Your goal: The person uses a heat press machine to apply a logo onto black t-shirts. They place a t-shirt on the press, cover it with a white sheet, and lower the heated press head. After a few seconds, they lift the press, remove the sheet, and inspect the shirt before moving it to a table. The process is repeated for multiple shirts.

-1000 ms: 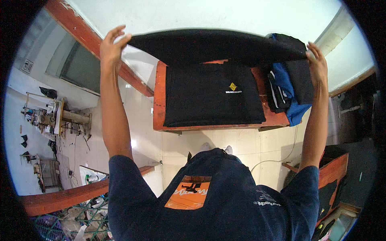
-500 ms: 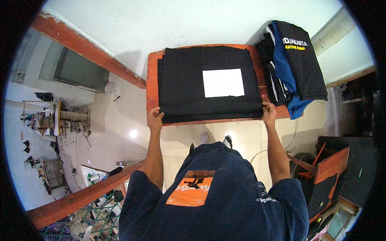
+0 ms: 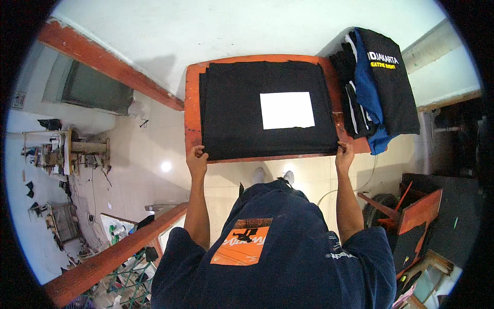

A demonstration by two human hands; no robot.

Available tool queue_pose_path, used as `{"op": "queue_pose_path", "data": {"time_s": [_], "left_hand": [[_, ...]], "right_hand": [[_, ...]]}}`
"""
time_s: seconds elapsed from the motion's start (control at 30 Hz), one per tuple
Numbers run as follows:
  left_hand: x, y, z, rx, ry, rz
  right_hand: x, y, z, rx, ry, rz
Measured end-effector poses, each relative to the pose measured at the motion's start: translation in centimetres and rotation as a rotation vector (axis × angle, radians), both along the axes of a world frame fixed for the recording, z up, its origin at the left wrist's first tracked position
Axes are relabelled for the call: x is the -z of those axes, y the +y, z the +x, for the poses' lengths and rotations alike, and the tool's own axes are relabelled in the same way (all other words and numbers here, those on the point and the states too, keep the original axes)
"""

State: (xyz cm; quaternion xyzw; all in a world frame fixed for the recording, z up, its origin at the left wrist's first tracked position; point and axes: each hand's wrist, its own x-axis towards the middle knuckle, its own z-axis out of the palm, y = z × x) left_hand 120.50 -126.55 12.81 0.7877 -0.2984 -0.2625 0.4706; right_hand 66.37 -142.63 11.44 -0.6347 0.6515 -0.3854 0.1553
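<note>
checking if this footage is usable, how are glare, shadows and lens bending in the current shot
Head view: a bright glare spot on the tiled floor; head view again: the white rectangle looks washed out, and the black cloth shows little fold detail; same head view: soft shadow on the white wall, and fisheye bending that bows the red table's far edge

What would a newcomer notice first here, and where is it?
Probably the bright white rectangle, right of centre on the black cloth that covers most of the red table. The left hand and right hand hold the cloth's near corners. Next, a blue layer stands out in the garment pile at the table's right.
</note>
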Motion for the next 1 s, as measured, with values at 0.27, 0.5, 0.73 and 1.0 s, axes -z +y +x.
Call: {"op": "queue_pose_path", "data": {"time_s": [0.27,0.5,0.73,1.0], "left_hand": [[-0.1,-1.0,-1.6,0.161,-0.494,-0.144],[-2.1,-5.5,-6.1,0.504,-0.865,-0.198],[-3.3,-8.3,-24.2,0.855,-0.825,-0.313],[0.7,-0.5,-57.0,1.518,-0.156,-0.096]], "right_hand": [[0.5,1.1,1.0,0.16,0.095,0.02],[1.8,10.3,1.5,0.373,-0.042,0.033],[8.5,31.2,-6.6,0.347,-0.215,0.684],[14.8,66.6,-17.9,1.4,-0.371,0.755]]}}
